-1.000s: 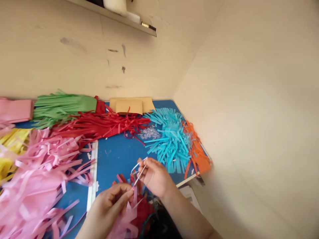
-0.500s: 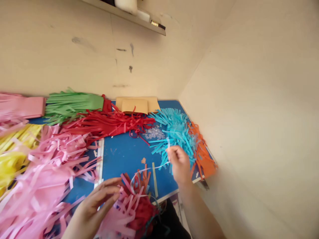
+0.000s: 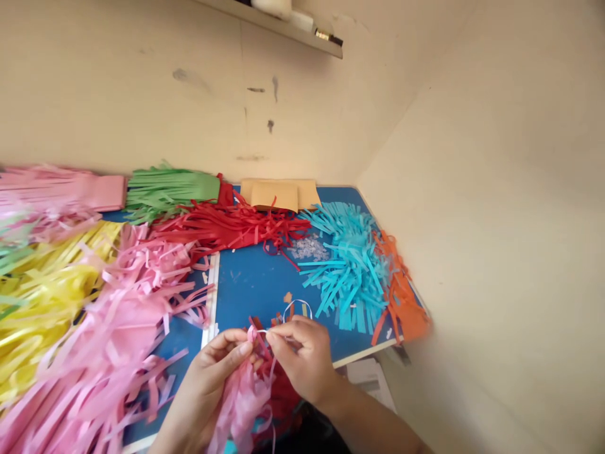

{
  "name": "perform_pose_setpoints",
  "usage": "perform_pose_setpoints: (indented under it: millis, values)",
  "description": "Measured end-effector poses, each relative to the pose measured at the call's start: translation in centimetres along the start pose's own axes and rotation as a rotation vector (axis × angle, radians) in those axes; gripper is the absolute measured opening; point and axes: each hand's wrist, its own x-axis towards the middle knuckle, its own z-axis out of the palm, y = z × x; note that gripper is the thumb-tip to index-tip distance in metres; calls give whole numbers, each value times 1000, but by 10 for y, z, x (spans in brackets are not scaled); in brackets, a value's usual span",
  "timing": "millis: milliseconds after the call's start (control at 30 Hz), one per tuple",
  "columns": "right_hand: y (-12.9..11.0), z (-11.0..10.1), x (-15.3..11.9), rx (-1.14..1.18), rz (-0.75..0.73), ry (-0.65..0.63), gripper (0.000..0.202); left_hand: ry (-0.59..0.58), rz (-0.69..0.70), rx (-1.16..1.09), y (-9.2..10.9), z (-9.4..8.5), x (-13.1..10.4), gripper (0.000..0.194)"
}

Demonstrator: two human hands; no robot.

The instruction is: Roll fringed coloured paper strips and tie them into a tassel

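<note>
A pink tassel (image 3: 243,397) hangs from my left hand (image 3: 215,372), whose thumb and fingers pinch its looped top. Close beside it, my right hand (image 3: 305,356) pinches a thin white string (image 3: 261,331) at the pink loop. Part of that string (image 3: 302,301) arcs above my right fingers, and another length drops below between the hands. Red fringe (image 3: 283,384) lies under and behind both hands, over my dark lap.
Pink (image 3: 127,321), yellow (image 3: 51,309), green (image 3: 174,189) and red (image 3: 222,224) fringed bundles cover the blue table's left and back. Turquoise fringe (image 3: 354,265), orange fringe (image 3: 406,309) and small clear pieces (image 3: 309,248) lie right. A folded tan sheet (image 3: 278,194) rests by the wall.
My right hand has come down and left from the turquoise fringe to my left hand, bringing the string. My left hand has closed on the pink tassel's top. The view has shifted left.
</note>
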Motion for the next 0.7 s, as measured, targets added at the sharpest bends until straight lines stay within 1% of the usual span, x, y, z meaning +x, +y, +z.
perform_pose_setpoints:
  millis: [100, 167, 267, 300, 333, 367, 400, 433, 467, 500, 533, 567, 600, 633, 667, 700]
  values:
    - [-3, 0, -1, -60, -38, -38, 22, -38, 96, 99, -2, -1, 1, 42]
    - [-4, -4, -2, -117, -44, -112, 26, -45, 213, 210, -4, -4, 1, 42]
    - [-6, -12, -5, -166, 19, -330, 28, -48, 408, 425, -9, -9, 1, 40]
    - [-7, -13, -7, -150, 58, -398, 31, -47, 467, 510, -11, -11, 0, 39]
    - [-7, -12, -8, -120, 97, -438, 32, -38, 530, 606, -13, -12, 0, 36]
    - [-6, -10, -10, -85, 130, -444, 30, -23, 602, 709, -16, -12, -1, 33]
    - [-6, -8, -11, -58, 150, -414, 25, -12, 680, 811, -19, -12, -1, 30]
    - [-5, -6, -10, -37, 161, -355, 19, -13, 758, 901, -21, -11, -2, 27]
    - [-4, -8, -8, 0, 169, -291, 17, -30, 825, 976, -23, -10, -2, 24]
    - [-2, -16, -3, 66, 181, -215, 21, -66, 882, 1039, -24, -9, -2, 22]
    - [-2, -31, 3, 159, 204, -132, 26, -113, 924, 1097, -24, -9, -2, 20]
    - [-2, -55, 10, 261, 235, -39, 29, -157, 958, 1154, -22, -9, -1, 18]
    - [-3, -87, 18, 365, 262, 102, 35, -192, 992, 1206, -19, -10, 0, 18]
    - [-5, -127, 24, 392, 278, 223, 36, -221, 1024, 1250, -14, -12, 2, 20]
    - [-9, -171, 29, 325, 247, 402, 38, -249, 1047, 1283, -9, -14, 4, 21]
    - [-13, -215, 32, 203, 178, 516, 42, -282, 1055, 1303, -4, -17, 7, 23]
